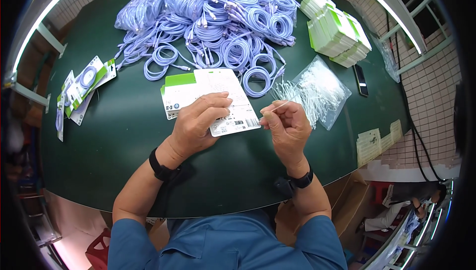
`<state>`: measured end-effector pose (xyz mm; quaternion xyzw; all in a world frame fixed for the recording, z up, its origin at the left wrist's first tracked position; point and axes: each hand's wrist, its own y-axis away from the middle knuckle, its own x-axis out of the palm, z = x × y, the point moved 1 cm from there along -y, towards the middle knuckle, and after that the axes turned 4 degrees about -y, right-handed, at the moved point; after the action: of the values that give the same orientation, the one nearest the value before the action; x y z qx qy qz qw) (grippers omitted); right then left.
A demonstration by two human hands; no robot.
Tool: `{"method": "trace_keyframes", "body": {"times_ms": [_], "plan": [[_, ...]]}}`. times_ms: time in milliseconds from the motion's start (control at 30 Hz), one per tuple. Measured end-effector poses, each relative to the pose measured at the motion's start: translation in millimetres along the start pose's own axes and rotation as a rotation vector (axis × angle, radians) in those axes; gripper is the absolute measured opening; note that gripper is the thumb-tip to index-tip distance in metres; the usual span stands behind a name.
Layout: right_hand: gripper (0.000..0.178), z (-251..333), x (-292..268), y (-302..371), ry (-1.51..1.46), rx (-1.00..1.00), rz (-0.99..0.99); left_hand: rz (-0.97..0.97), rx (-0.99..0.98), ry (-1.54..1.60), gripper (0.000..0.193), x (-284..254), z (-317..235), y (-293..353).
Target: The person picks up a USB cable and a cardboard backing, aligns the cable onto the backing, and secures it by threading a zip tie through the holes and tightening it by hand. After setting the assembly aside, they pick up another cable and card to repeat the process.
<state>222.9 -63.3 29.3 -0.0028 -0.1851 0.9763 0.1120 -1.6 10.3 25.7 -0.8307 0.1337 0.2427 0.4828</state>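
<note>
White card (pixel 239 104), held in left hand (pixel 197 122), over the green table (pixel 114 156). Thin white tie (pixel 280 106), pinched in right hand (pixel 289 127), just beside the card's near right corner. Perhaps easy to drop, being so thin; perhaps a bent card, from squeezing too hard.

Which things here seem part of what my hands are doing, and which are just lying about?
Likely belongs:
white card under the left hand
thin white strip in the right hand
similar white strips
purple cables
stacked cards
carded cables

Likely lying about:
phone
paper sheets
</note>
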Motion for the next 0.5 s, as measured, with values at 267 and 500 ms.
{"method": "trace_keyframes", "body": {"times_ms": [267, 500], "plan": [[0.015, 9.7, 4.2, 0.4, -0.061, -0.272, 0.108, 0.036, 0.066, -0.018, 0.032, 2.6, -1.7, 4.0], [0.014, 9.2, 12.3, 3.5, 0.073, -0.178, 0.271, 0.049, 0.079, -0.011, 0.035, 3.6, -0.3, 8.0]]}}
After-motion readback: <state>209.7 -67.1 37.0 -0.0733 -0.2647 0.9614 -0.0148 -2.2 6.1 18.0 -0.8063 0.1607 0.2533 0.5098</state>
